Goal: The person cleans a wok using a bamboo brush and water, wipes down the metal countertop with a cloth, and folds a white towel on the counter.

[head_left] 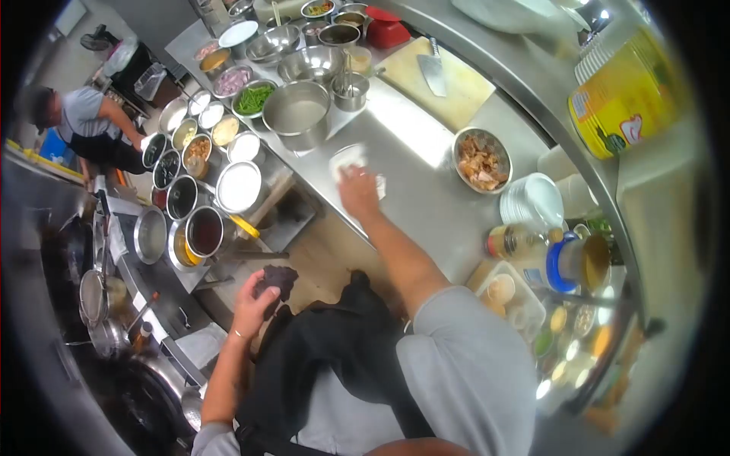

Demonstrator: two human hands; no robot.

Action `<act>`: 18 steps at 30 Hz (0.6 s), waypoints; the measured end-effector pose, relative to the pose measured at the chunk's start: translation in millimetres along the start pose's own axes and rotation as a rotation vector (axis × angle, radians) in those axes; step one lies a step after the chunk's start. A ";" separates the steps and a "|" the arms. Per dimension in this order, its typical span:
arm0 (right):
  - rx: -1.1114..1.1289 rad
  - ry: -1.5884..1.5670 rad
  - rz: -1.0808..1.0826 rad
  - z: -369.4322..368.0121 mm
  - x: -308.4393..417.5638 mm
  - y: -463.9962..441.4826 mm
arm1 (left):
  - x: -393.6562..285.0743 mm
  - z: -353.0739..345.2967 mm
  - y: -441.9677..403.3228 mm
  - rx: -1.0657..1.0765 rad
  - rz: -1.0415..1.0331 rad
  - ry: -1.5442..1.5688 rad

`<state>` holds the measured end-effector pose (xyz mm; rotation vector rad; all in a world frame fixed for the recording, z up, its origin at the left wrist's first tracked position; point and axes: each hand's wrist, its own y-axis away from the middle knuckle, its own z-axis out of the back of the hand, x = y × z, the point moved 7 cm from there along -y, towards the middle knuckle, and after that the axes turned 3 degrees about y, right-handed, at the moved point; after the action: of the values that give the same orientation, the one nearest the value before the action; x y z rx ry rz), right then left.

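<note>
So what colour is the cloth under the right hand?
The cloth is white, best seen in the head view.

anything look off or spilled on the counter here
Nothing stands out. On the steel counter, the broad-bladed steel knife lies flat on the pale rectangular cutting board, the round steel bowl of brown food pieces sits upright, and I see no spill; the bright streak looks like reflected light.
</note>
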<state>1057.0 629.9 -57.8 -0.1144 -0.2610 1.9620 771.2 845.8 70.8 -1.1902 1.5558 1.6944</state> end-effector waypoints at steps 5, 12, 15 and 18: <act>-0.014 -0.159 -0.076 -41.1 -116.4 -55.3 | -2.2 -0.3 18.3 -0.040 -0.076 -0.114; -0.015 0.055 -0.381 -86.8 -163.0 -103.0 | -39.9 -11.9 -5.4 -0.081 -0.217 -0.173; -0.362 0.062 -0.121 -19.0 -66.6 -31.6 | -117.5 -70.1 -31.1 0.090 -0.443 -0.360; -0.235 -0.195 -0.045 22.8 -25.2 44.1 | -208.5 -148.2 -31.3 0.358 -0.791 -0.444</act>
<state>1022.9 587.3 -47.0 -0.0690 -0.6175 1.8936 929.8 743.1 246.1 -0.9643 0.8824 1.0051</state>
